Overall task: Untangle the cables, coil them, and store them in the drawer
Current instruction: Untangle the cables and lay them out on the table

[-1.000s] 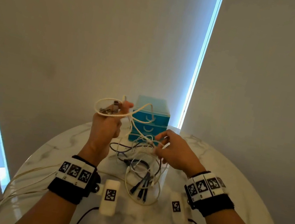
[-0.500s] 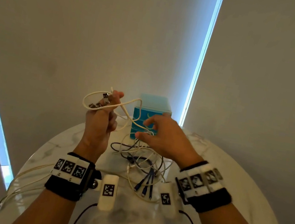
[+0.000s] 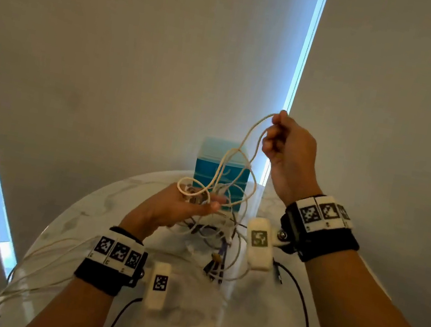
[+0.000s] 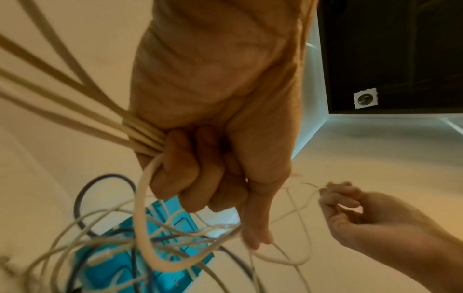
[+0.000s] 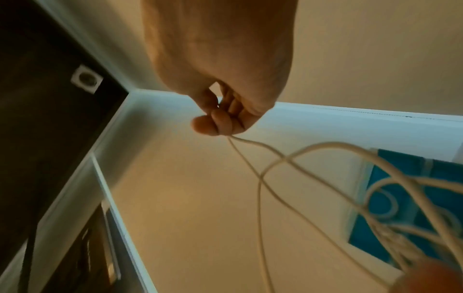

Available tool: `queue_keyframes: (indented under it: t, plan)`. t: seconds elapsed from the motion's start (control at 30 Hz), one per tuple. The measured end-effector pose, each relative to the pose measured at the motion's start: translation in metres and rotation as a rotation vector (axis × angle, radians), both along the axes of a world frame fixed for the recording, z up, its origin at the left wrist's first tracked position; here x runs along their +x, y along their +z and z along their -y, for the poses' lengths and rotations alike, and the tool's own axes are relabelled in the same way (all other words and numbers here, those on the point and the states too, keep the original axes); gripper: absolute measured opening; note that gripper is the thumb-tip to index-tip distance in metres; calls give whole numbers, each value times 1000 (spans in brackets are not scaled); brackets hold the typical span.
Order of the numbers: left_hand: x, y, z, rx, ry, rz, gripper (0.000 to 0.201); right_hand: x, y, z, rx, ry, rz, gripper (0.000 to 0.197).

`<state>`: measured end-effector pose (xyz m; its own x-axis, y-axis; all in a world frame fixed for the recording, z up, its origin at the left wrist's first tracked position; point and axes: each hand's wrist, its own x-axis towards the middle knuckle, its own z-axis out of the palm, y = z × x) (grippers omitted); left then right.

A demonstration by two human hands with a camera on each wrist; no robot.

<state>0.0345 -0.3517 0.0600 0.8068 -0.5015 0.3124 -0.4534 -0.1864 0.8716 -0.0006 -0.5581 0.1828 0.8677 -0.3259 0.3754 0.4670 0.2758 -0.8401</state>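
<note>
Head view: both hands grip the white cable (image 3: 252, 141); blue drawer unit (image 3: 203, 167) stands shut.

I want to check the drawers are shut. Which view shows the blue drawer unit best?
Head view: the blue drawer unit stands upright at the table's far edge, partly behind cream cable. Both wrist views show blurred blue patches behind cables.

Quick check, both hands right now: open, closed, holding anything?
Left hand: closed, gripping a bundle of cream cable strands.
Right hand: closed, pinching a raised loop of the cream cable.
</note>
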Motion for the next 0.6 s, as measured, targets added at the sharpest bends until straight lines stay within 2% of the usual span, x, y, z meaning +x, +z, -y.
queue_keyframes:
  t: [0.07, 0.17, 0.23, 0.3, 0.37, 0.47, 0.6]
  plan:
    - [3, -2, -2, -95, 127, -61, 22, -1, 6, 11, 210, 115, 14, 29]
    - [15, -8, -12, -182, 429, -64, 31, -4, 16, 30, 516, 285, 93, 33]
    - [20, -8, -16, -302, 540, -101, 32, -6, 22, 34, 428, 281, 67, 34]
    - [22, -6, -18, -463, 578, -132, 30, -6, 23, 32, 183, 175, -48, 31]
    - [21, -2, -21, -558, 598, -138, 29, -5, 15, 31, 18, 79, -165, 25]
    - [22, -3, -26, -536, 587, -175, 28, 0, 0, 35, -20, -38, -236, 23]
    - [20, -8, -21, -337, 479, -215, 24, 15, -13, 42, 51, -317, -140, 22]
